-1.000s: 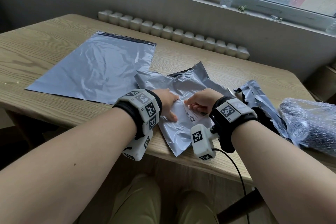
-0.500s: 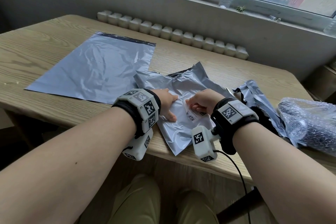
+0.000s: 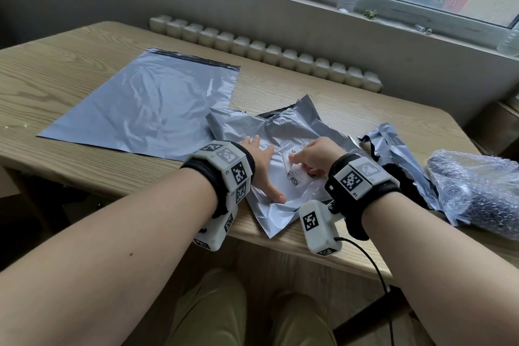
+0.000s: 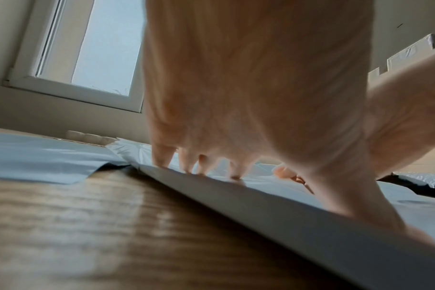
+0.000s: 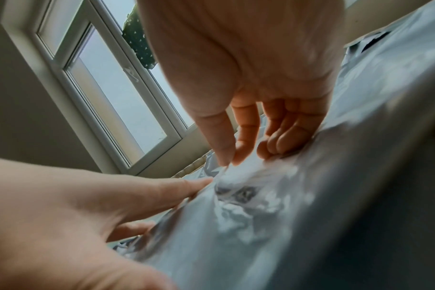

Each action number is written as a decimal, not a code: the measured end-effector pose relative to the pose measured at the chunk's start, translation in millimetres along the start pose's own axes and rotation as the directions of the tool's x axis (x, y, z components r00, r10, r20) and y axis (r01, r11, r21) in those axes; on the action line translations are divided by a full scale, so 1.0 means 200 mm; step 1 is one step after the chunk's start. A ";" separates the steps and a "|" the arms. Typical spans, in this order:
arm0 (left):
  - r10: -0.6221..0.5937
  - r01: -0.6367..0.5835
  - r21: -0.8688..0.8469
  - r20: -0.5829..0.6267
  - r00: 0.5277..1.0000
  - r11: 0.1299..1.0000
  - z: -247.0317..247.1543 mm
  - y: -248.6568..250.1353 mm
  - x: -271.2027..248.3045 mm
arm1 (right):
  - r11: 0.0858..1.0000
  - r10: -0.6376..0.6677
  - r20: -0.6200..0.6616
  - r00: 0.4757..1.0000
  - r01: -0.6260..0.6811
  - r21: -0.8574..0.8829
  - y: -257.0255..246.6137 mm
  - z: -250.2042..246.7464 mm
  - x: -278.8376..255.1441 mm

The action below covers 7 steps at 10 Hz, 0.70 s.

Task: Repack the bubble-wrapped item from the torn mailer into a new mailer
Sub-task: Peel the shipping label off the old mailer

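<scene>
Wooden table [image 3: 280, 98] under mailers [image 3: 146, 104], bubble wrap [image 3: 477, 188]

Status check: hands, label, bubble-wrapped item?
Left hand flat, pinning the torn mailer. Right hand pinching its label. Bubble-wrapped item out, far right. New mailer unobstructed.

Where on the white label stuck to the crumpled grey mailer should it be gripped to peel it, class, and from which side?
Grip the label at its lifted far-left edge, where the right hand already pinches it between thumb and forefinger, and probably pull back toward the person. That edge curls off the crumpled mailer; the rest lies flat. The left hand presses the film down beside it.
</scene>
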<state>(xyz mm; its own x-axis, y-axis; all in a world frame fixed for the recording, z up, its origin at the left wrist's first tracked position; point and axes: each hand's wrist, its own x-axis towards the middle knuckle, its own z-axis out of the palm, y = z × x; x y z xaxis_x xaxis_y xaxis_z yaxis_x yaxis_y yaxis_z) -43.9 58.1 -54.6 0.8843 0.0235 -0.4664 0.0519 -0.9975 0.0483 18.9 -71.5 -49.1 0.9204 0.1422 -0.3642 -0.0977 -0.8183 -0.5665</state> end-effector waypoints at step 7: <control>-0.011 0.011 -0.002 0.009 1.000 1.000 -0.01 0.02 -0.02 | 0.999 0.014 0.059 0.998 -0.017 0.048 0.01 -0.02 0.04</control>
<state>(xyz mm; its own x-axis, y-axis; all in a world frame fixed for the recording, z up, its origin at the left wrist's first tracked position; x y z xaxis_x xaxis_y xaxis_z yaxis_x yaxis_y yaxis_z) -46.2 53.9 -49.8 0.8792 0.0343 -0.4752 0.0632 -0.9970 0.0450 28.4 -73.7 -50.4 0.8950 0.1630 -0.4153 -0.1314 -0.7932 -0.5946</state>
